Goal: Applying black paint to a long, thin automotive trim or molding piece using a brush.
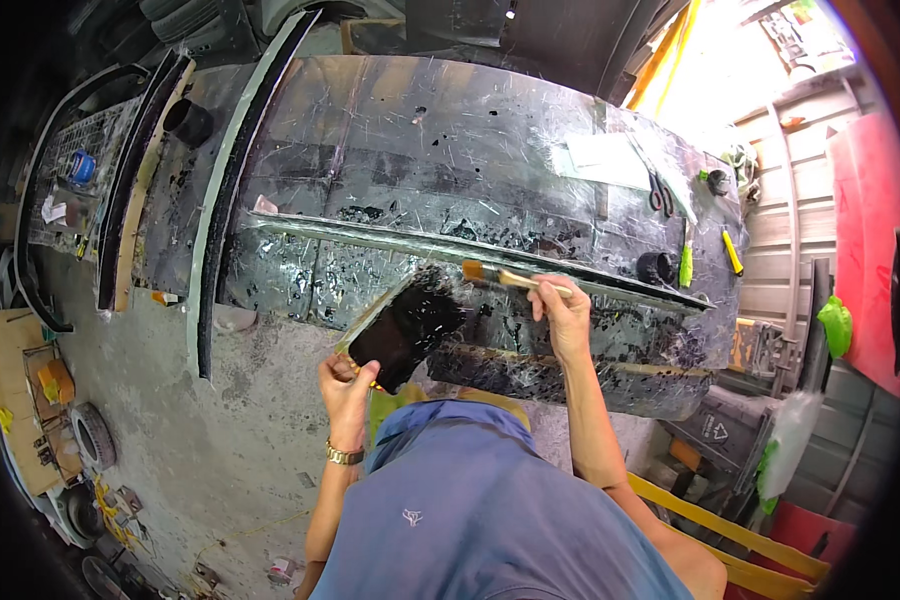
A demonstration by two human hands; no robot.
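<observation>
My right hand (562,311) grips the pale handle of a flat paintbrush (487,273), whose brown bristles point left over a long narrow strip. My left hand (349,390) holds the lower left edge of a dark, wet-looking rectangular tray or panel (401,330), tilted at the near edge of the bench. Just beyond both hands the long narrow strip (427,245), black with pale frayed edges, lies slantwise across the dark, fibre-littered workbench (420,150). The upper end of the dark piece comes close to the strip; whether they touch, I cannot tell.
Black-handled scissors (660,195) lie by white sheets (607,159) at the right. Near them are a black cup (655,268), a green-handled brush (687,262) and a yellow-handled tool (733,253). A long curved strip (229,172) crosses the bench at left, overhanging its near edge.
</observation>
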